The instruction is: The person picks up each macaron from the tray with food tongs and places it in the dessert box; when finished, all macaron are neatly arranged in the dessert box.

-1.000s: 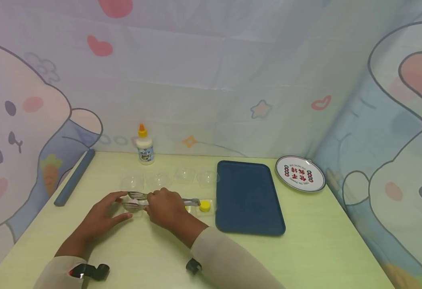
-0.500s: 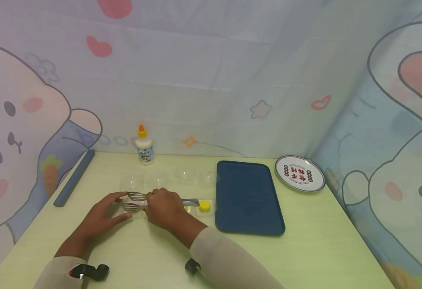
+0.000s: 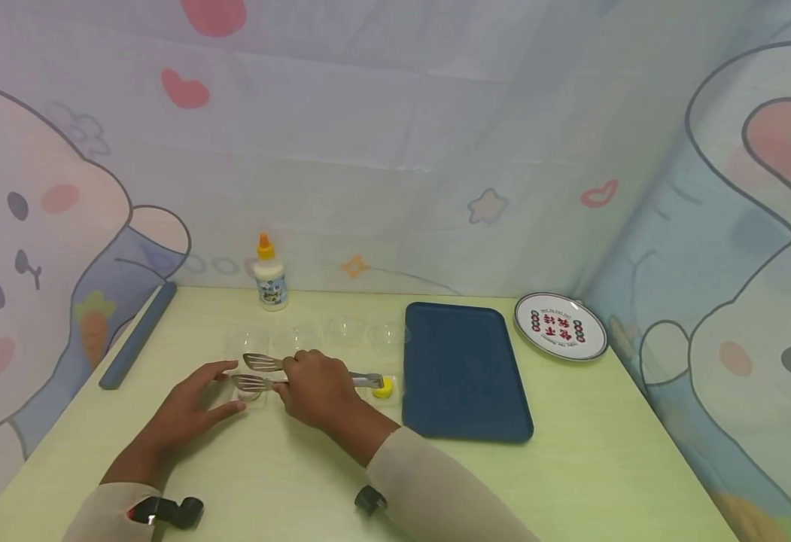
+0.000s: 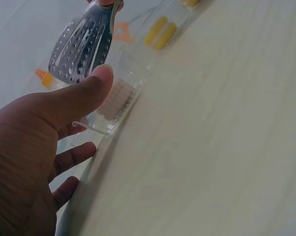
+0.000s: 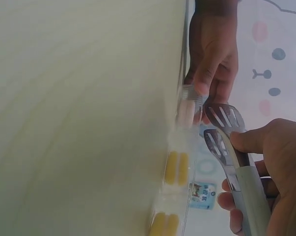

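My right hand (image 3: 317,388) grips metal serving tongs (image 3: 263,382) by the middle, its thumb on one arm. Their slotted ends stand apart above the leftmost clear plastic box (image 4: 133,98), which holds a pale pinkish, layered, round piece (image 4: 116,100). Beside that box is my left hand (image 3: 188,403), thumb and fingers spread loosely around its left end; whether they touch it I cannot tell. Farther right in the row, clear boxes hold yellow round pieces (image 5: 177,167) with a paler middle layer. One yellow piece (image 3: 383,388) shows beyond the tongs' hinged end.
Several clear domed lids (image 3: 345,330) stand behind the boxes. A dark blue tray (image 3: 466,373) lies right of them, with a printed white plate (image 3: 561,327) beyond. A white glue bottle (image 3: 271,278) stands at the back; a blue-grey bar (image 3: 138,335) lies left.
My right hand has shifted slightly right with the tongs, and their ends have spread a little wider. My left hand has hardly moved.
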`<state>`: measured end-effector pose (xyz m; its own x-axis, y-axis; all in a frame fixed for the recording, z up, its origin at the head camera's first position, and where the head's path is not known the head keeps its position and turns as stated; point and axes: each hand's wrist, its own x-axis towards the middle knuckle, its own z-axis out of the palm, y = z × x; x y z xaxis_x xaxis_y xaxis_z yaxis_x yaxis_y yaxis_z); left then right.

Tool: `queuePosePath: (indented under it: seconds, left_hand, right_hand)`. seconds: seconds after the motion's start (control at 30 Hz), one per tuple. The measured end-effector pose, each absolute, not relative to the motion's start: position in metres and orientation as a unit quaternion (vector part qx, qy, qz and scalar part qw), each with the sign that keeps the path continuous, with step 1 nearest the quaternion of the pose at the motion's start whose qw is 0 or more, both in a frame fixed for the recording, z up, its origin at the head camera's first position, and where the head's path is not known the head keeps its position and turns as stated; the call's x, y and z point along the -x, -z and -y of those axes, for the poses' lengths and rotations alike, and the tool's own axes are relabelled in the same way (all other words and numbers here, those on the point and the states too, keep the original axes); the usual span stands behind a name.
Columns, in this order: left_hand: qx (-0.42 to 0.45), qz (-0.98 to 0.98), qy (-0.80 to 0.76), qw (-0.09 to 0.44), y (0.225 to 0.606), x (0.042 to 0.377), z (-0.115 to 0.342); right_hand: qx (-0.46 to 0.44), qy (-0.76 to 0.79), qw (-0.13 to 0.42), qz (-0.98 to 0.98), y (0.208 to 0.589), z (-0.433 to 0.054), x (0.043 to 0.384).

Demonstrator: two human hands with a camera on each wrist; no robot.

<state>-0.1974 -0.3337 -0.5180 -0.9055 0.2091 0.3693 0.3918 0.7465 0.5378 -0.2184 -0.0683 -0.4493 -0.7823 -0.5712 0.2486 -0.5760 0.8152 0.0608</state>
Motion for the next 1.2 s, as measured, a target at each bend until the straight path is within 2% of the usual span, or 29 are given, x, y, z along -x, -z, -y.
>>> queuePosePath:
  seconds: [0.13,0.63,0.87,1.2]
  left_hand:
    - [0.169,0.922,0.312,0.156,0.520,0.198,0.335]
    - [0.150,0.930,0.309,0.133,0.522,0.199,0.336]
    - [0.158,0.927,0.310,0.140,0.524,0.199,0.335]
    - [0.149,0.926,0.326,0.120,0.518,0.198,0.333]
  right_hand:
    - [-0.298,-0.030,0.143,0.943,0.449,0.056,0.216]
    - [-0.246,-0.099,0.169,0.949,0.452,-0.001,0.217]
    - [-0.229,-0.134,0.165,0.950,0.456,-0.031,0.218]
    - [-0.197,-0.185,0.155,0.950,0.465,-0.085,0.225]
